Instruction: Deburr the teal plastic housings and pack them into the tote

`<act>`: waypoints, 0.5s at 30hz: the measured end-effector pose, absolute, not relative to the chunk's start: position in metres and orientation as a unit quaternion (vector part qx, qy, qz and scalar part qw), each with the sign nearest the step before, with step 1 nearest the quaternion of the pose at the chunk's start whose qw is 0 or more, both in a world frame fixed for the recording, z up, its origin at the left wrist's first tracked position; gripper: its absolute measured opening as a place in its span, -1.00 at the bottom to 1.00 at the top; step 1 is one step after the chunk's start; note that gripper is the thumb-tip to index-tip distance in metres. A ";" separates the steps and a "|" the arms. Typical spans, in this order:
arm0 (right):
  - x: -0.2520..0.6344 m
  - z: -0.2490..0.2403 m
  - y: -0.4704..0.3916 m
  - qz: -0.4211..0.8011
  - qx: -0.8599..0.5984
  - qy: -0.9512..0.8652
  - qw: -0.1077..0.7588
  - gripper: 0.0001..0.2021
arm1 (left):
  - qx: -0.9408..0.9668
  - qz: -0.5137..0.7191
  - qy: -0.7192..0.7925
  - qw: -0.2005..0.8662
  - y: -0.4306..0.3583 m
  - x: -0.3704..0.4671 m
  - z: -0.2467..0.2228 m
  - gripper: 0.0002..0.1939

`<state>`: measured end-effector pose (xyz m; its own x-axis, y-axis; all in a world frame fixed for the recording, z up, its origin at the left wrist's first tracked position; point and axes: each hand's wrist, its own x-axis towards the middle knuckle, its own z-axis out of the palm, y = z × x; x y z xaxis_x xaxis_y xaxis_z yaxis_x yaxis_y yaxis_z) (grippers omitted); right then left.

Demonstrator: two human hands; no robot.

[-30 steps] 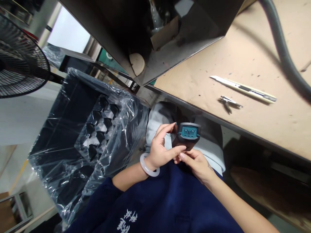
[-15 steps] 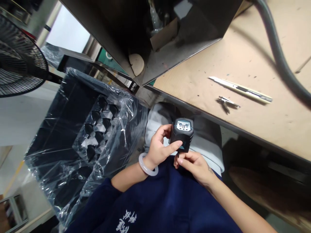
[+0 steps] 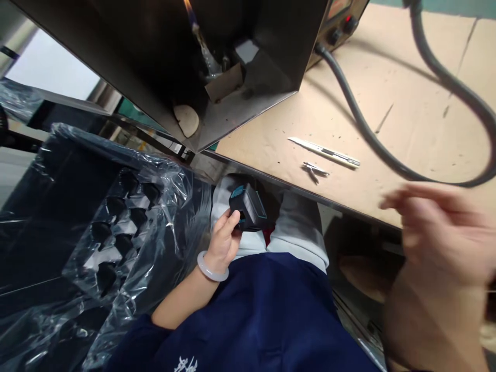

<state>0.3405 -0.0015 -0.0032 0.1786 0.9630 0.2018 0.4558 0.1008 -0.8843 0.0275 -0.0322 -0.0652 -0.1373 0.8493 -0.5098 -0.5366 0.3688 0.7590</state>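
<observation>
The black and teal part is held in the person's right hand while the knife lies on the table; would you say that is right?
Not quite: the head view shows the part in the left hand; the right hand is apart from it. The knife does lie on the table.

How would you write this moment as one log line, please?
left grip: holds black part; right grip: blurred, contents unclear; knife: on table; flame: burning inside metal box
</observation>
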 end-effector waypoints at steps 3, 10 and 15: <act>0.306 -0.032 0.028 0.208 -0.619 -0.634 0.413 -0.64 | 0.117 0.549 0.493 0.665 -0.034 0.033 -0.061 -0.48; 0.269 -0.056 0.041 0.123 -0.593 -0.702 0.373 -0.79 | 0.088 0.576 0.447 0.679 -0.042 0.034 -0.043 -0.46; 0.239 -0.022 -0.020 0.476 -0.433 -0.653 0.400 -0.92 | 0.077 0.589 0.421 0.685 -0.043 0.036 -0.037 -0.37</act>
